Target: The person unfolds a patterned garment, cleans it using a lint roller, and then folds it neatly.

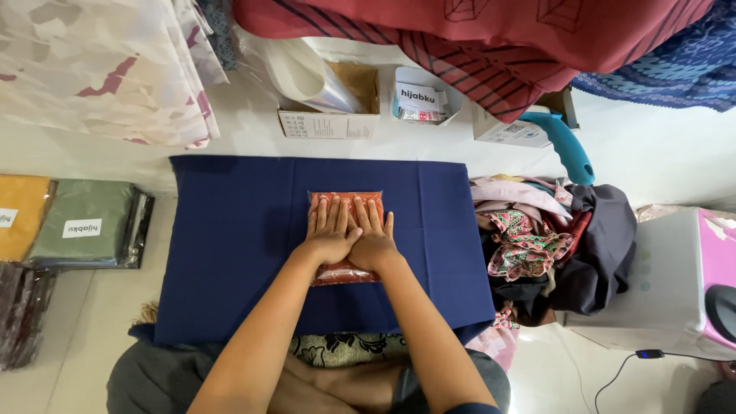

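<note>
A clear plastic packet with orange-red folded cloth point(345, 200) lies in the middle of a dark blue cloth point(238, 238) spread on the floor. My left hand point(330, 230) and my right hand point(371, 234) lie flat side by side on top of the packet, fingers stretched out and pointing away from me, thumbs touching. Both palms press on it and cover most of its surface; only its far edge and near corner show.
Packed cloths in green point(86, 224) and yellow point(21, 215) lie at the left. A heap of loose clothes point(548, 241) sits right of the blue cloth, with a white and pink box point(675, 276) beyond. Cardboard boxes point(330, 115) and hanging fabrics line the far side.
</note>
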